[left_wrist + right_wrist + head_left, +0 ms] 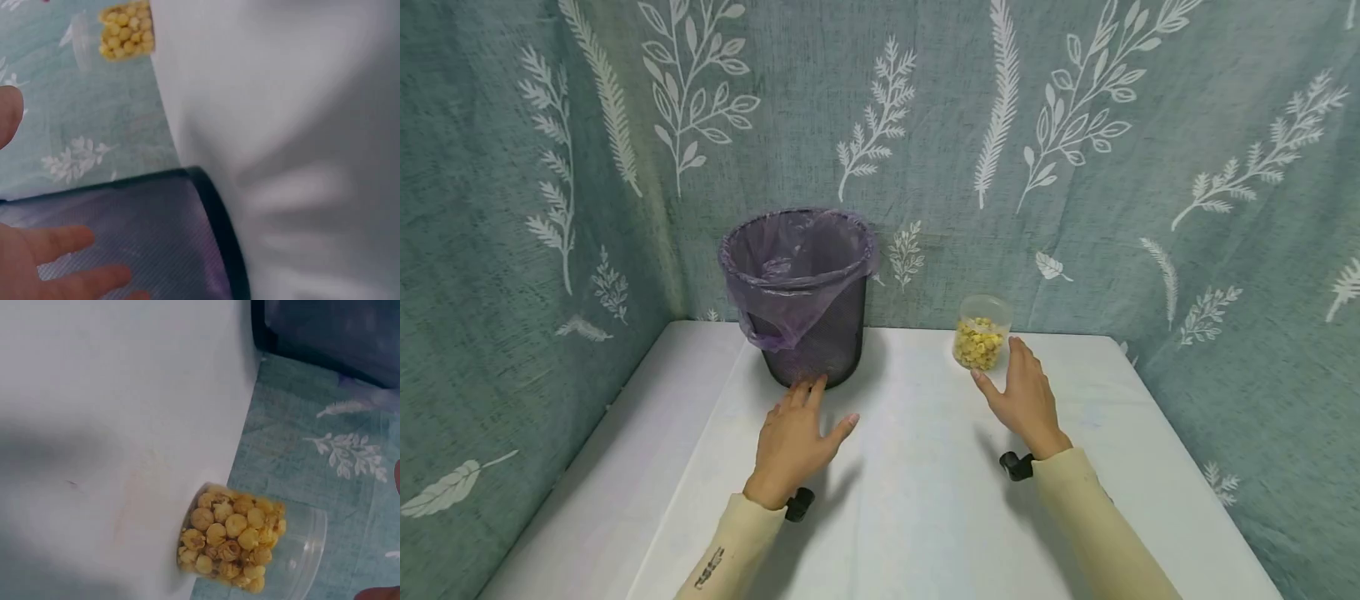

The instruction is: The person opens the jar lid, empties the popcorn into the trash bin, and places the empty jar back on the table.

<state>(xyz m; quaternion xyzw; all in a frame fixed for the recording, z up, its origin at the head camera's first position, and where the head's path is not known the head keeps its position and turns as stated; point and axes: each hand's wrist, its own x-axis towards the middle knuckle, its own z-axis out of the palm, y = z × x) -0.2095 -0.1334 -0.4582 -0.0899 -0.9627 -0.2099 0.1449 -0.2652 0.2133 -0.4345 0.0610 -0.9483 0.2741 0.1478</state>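
Observation:
A clear plastic jar (pixel 979 343) stands upright near the back of the table, more than half filled with yellow popcorn (pixel 234 534). My right hand (pixel 1024 400) is just in front and to the right of it, fingers spread and holding nothing. At the back left is a black mesh trash bin (pixel 820 350) lined with a thin purple bag (pixel 790 312) folded over its rim. My left hand (pixel 797 437) reaches toward the bin's base, fingers extended and thumb out. In the left wrist view, its fingers (pixel 81 281) overlap the bin's mesh side.
The white table (pixel 910 500) ends at a green curtain (pixel 940 167) with white leaf prints, which closes in the back and both sides. Between the bin and the jar lies a stretch of white tabletop. A small black wrist camera (pixel 1017 466) sits below my right wrist.

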